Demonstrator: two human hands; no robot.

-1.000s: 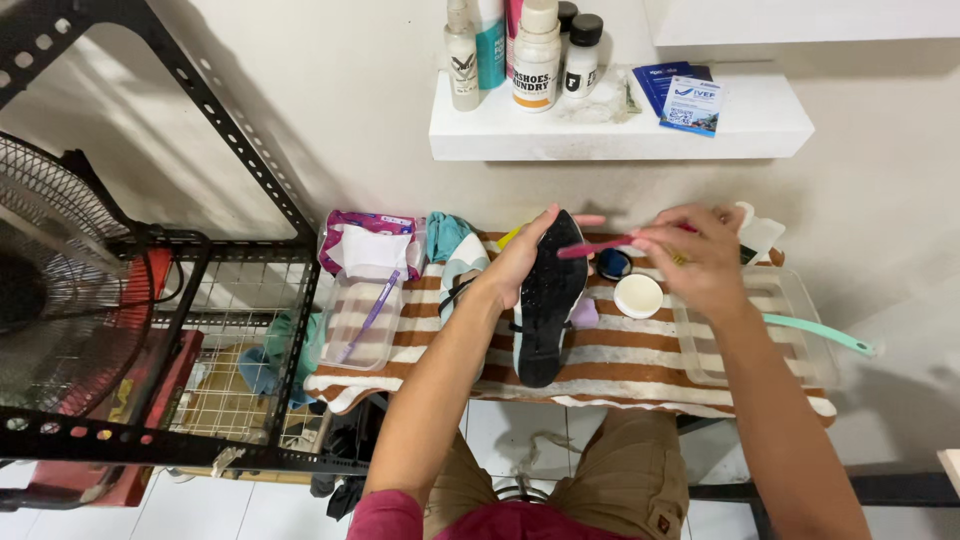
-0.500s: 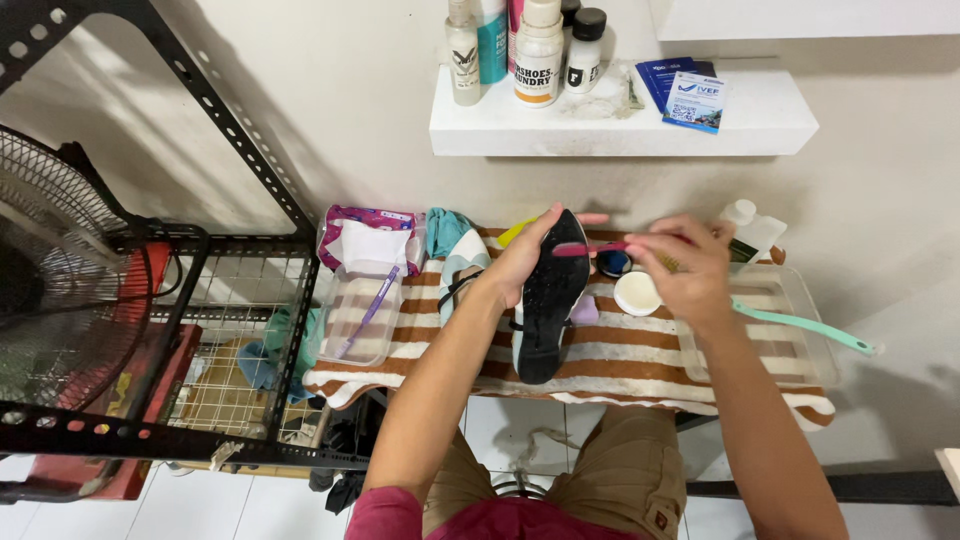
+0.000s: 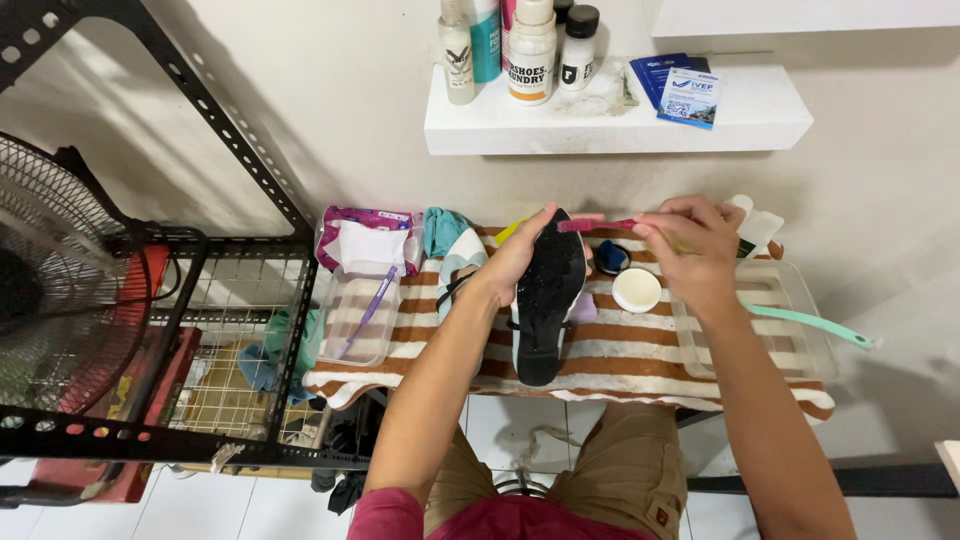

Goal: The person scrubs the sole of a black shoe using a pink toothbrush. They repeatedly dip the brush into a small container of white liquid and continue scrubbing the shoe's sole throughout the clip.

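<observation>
Nearest, on the striped towel (image 3: 620, 355) over the bench: a dark shoe (image 3: 545, 300), sole up, held along its left edge by the left hand (image 3: 515, 262), grip closed around the toe end. Just right of it, right hand (image 3: 700, 245) pinched shut on a pink-handled brush (image 3: 600, 225), head hard to make out against the shoe tip. Between the hands, a small round white tub (image 3: 637, 290) and a dark blue lid or pot (image 3: 611, 257), contents unclear. At right, a clear tray (image 3: 790, 330) with a mint-green brush handle (image 3: 805, 322) jutting past its rim. At left, a clear container (image 3: 355, 320) holding a purple brush, behind it a pink-purple wipes packet (image 3: 365, 240) with a white flap. Farther back, on the white wall shelf (image 3: 620, 125): bottles (image 3: 530, 45) in white, teal and black-capped, tops cut off, and blue-and-white flat packets (image 3: 685, 90).
</observation>
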